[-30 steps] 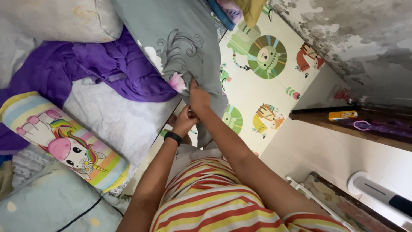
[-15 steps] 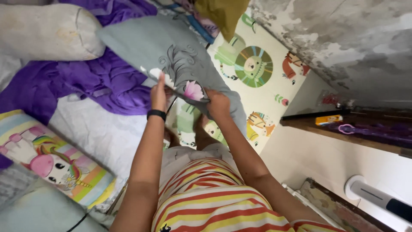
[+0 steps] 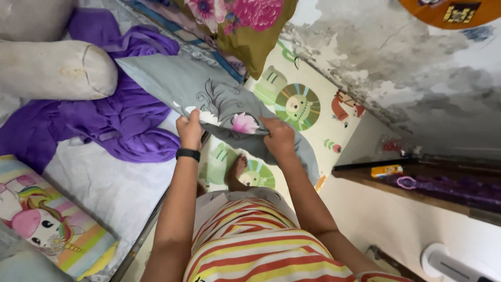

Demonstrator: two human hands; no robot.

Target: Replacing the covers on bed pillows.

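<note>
Stripes of my dress (image 3: 261, 245) filled the near view, with my bare foot (image 3: 237, 172) on the animal-print floor mat (image 3: 308, 109) beyond it. Both hands were closed on the grey floral pillowcase (image 3: 209, 94): my left hand (image 3: 189, 130) pinched its near edge, my right hand (image 3: 278, 137) gripped the same edge just beside it. The pillowcase hung flat and limp, seemingly unfilled, so I judged the fitting barely begun. Left of the pillowcase lay a purple cloth (image 3: 115, 120) on the bed (image 3: 104, 183); beyond that, a bare bolster (image 3: 52, 70).
</note>
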